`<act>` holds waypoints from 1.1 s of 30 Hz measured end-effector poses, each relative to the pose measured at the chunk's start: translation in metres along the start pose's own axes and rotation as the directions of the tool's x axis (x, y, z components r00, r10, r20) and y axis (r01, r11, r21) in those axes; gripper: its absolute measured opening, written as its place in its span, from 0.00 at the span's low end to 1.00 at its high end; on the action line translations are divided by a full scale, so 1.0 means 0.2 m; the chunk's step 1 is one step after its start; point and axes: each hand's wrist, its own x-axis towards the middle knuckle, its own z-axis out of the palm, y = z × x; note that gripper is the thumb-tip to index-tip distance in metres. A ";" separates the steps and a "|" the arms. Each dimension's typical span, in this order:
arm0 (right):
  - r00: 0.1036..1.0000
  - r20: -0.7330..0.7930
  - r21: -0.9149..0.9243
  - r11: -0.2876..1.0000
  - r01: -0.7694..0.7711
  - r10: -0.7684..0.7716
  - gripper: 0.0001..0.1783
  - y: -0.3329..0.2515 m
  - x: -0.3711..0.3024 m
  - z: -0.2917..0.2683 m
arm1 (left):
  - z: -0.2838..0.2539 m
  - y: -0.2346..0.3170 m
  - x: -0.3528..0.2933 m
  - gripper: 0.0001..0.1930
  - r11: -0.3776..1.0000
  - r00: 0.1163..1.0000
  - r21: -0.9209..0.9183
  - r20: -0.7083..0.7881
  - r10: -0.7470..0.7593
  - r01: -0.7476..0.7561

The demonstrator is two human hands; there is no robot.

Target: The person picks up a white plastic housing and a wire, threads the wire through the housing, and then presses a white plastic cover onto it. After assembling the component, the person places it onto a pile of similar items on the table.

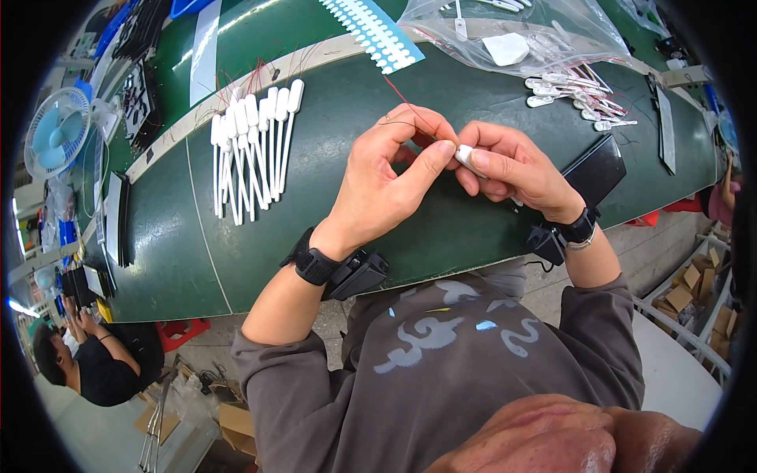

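My right hand [516,167] is closed round a small white plastic piece [465,154] with a rounded end; most of it is hidden in the fingers. At that end, the thumb and forefinger of my left hand [398,167] are pinched together. A thin red wire [398,92] and a darker one run out past the left fingers, which appear to grip them. To the left lies a row of white plastic sticks [264,154] with wide paddle-like heads and fine wires trailing from them. Similar white pieces [579,94] lie heaped at the right.
A light blue sticker sheet [374,35] reaches over the far strip of the green table [331,244]. Beside it lies a clear plastic bag [544,39] with white parts inside. A black phone-like slab [595,169] rests near my right wrist. Another person [95,355] sits at the far left.
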 end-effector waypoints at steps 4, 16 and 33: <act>1.000 0.007 0.027 0.999 -0.017 0.017 0.15 0.00 0.00 0.00 | 0.00 0.00 0.00 0.02 0.995 0.998 0.070 -0.009 0.066 -0.065; 1.000 0.021 0.106 0.994 -0.024 0.022 0.16 0.00 0.01 0.00 | -0.01 -0.03 0.01 0.03 0.996 0.997 0.057 -0.007 0.076 -0.075; 0.997 0.018 0.112 0.991 -0.072 0.071 0.15 -0.01 0.01 0.00 | -0.03 -0.02 0.02 0.04 0.969 0.985 0.176 0.039 0.170 -0.174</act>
